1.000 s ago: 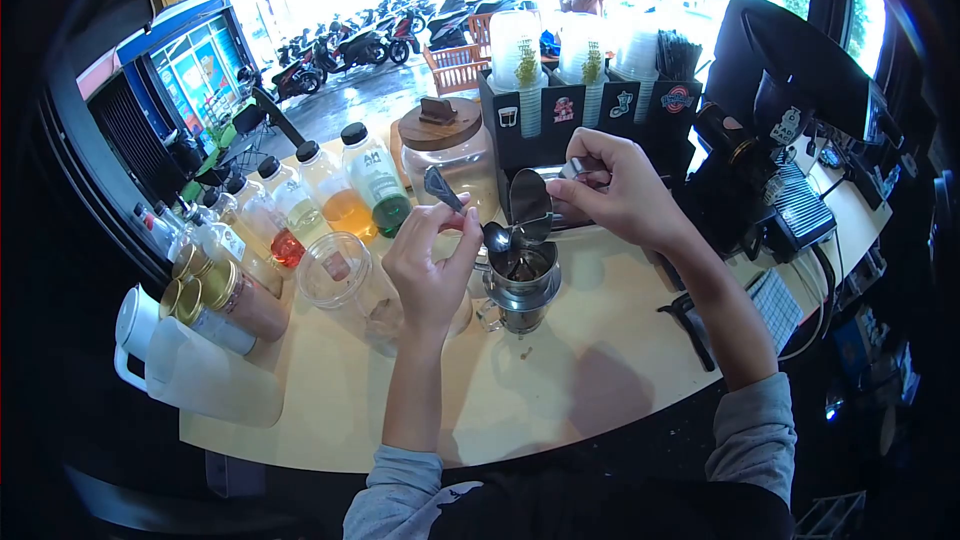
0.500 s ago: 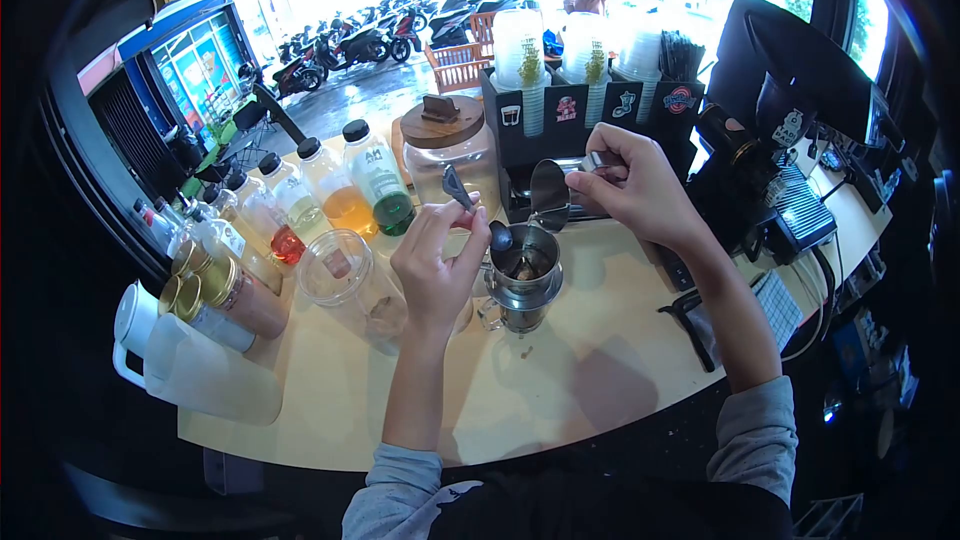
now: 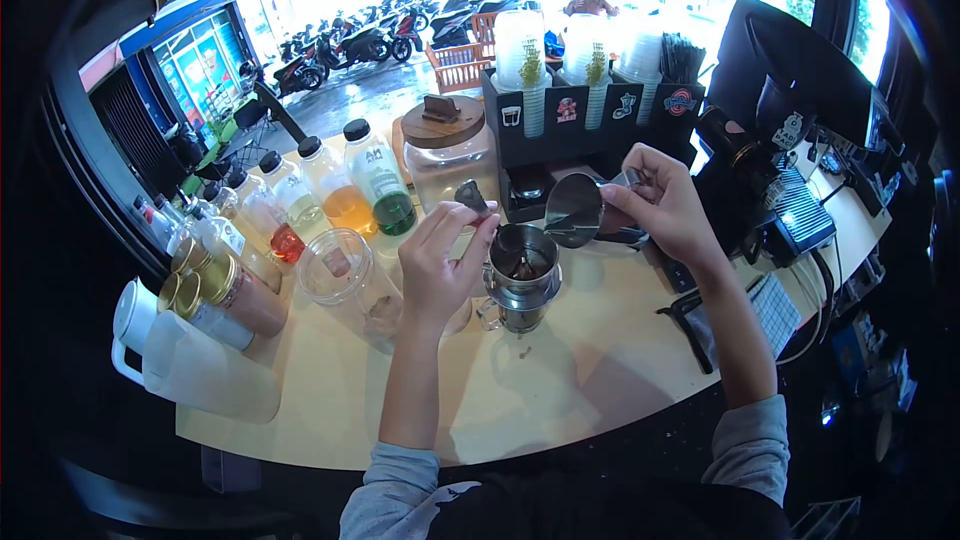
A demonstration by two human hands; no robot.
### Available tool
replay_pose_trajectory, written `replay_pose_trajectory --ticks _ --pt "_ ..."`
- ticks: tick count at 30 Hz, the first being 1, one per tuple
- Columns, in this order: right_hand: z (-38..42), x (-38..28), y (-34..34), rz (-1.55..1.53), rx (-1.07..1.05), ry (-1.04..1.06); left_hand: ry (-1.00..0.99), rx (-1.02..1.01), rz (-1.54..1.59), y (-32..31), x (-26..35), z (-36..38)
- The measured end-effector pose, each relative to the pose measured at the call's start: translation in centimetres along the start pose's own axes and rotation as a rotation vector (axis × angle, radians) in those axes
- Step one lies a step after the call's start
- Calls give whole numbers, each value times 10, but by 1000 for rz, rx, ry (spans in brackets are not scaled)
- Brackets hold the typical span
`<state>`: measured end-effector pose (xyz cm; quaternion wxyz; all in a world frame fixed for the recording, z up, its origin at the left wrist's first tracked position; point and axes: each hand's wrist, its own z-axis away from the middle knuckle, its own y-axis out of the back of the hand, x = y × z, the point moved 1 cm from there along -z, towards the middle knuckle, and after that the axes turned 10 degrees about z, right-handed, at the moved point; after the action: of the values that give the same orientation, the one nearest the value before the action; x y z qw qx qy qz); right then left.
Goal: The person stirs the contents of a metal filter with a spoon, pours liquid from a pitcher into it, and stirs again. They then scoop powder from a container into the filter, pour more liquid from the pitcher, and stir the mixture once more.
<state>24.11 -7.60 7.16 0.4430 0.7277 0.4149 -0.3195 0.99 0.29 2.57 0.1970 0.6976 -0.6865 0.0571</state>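
Observation:
My left hand [image 3: 440, 260] is closed in a pinch on a dark spoon [image 3: 470, 196], whose upper end sticks up past the fingers. The spoon's lower end cannot be made out. Just right of that hand, a metal drip coffee filter [image 3: 525, 275] sits on a glass mug [image 3: 490, 316], with dark coffee grounds [image 3: 522, 262] inside. My right hand [image 3: 660, 205] grips the handle of a small metal cup [image 3: 575, 212], tilted beside and slightly above the filter's rim. An open clear plastic jar [image 3: 335, 275] stands left of my left hand.
Syrup bottles [image 3: 380, 185] and a wood-lidded glass jar [image 3: 445, 155] line the back. A black holder [image 3: 555, 105] carries stacked plastic cups [image 3: 520, 55]. At left are gold-lidded jars [image 3: 235, 285] and a white jug [image 3: 205, 370]. A coffee machine [image 3: 795, 205] and cloth [image 3: 775, 310] are at right.
My right hand has moved slightly right and down, turning the metal cup so its round face shows more. The spoon's dark round end, visible beside the filter before, no longer shows.

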Motion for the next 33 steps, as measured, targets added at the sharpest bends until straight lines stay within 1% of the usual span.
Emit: replay_pose_trajectory --ticks 4,5,6,9,11,12,15,18,22,23,24,25,27,28,30,32,33 --pt "7 51 1 -181 135 -81 4 -34 16 2 -1 0" --pt "10 81 2 -224 157 -128 2 -33 15 3 -1 0" --pt "14 99 -1 -223 157 -124 9 -46 22 3 -1 0" --pt "29 144 -11 -332 209 -221 17 -72 49 2 1 -1" --pt "38 158 -19 -400 244 -308 19 -84 69 1 1 -1" --pt "41 162 -22 -400 244 -306 26 -98 80 0 1 0" --pt "47 181 -31 -541 252 -396 28 -120 94 -2 -1 1" --pt "50 193 -39 -617 261 -386 26 -133 96 -2 1 1" --pt "57 205 -49 -604 265 -359 26 -155 106 -4 3 0" --pt "59 211 -49 -482 234 -316 27 -155 106 -5 3 1" --pt "60 212 -48 -360 202 -273 47 -171 108 -5 4 1" --pt "61 212 -43 -359 202 -272 66 -186 109 -6 5 1" --pt "58 208 -32 0 117 -262 67 -193 118 -7 6 1" --pt "54 187 -30 1 118 -260 69 -200 126 -8 6 2" --pt "48 132 -25 505 286 65 78 -218 150 -12 5 5" --pt "43 82 -30 171 125 154 92 -238 171 -15 6 5" --pt "46 53 -38 17 64 161 57 -254 164 -16 9 5"
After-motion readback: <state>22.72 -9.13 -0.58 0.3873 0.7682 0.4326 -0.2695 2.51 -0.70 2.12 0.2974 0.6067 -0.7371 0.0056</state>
